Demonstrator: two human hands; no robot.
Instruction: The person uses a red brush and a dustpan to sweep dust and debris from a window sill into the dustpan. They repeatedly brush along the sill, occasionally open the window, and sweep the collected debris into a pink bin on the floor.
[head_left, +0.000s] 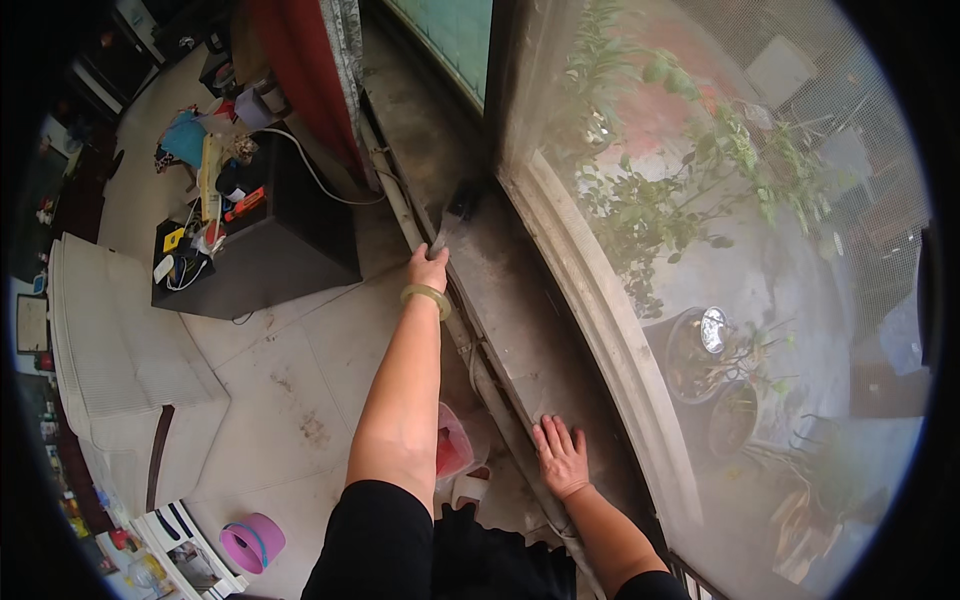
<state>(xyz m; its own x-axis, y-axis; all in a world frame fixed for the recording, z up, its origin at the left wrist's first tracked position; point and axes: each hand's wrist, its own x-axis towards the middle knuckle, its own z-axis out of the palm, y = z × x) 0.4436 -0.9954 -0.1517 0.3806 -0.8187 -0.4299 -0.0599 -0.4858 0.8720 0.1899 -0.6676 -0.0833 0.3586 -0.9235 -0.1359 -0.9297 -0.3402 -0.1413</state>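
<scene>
My left hand (429, 266), with a pale green bangle at its wrist, grips the handle of a brush (448, 225). Its dark head (463, 199) rests on the dusty window sill (499, 289), against which it is hard to make out. My right hand (564, 461) lies palm down on the nearer stretch of the same sill, fingers spread a little and holding nothing. Below the sill's room-side edge runs a pale pipe (491, 397), just beside both arms.
A framed window screen (712, 217) borders the sill, with plants beyond. A red curtain (307, 75) hangs ahead. Left stand a cluttered dark cabinet (300, 236) and a cloth-covered piece (124, 360). A pink bucket (255, 541) and a lined bin (455, 442) sit on the floor.
</scene>
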